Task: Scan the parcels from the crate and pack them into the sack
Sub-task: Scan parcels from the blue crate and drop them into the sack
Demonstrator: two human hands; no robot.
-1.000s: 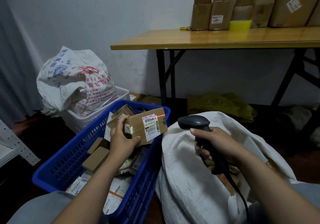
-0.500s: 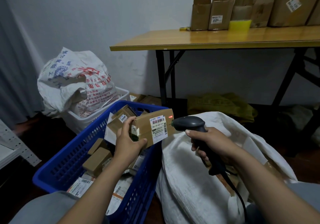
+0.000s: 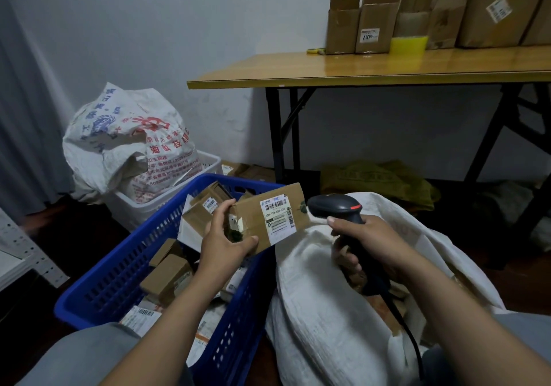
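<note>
The parcel is gripped by its end in the left hand over the crate rim, label faced toward the scanner clasped in the right hand above the sack, presumably so the barcode can be read.

Dim, bluish indoor light. Glare sits on the table top, deep shadow beneath. Wide-angle distortion bends the edges.
</note>
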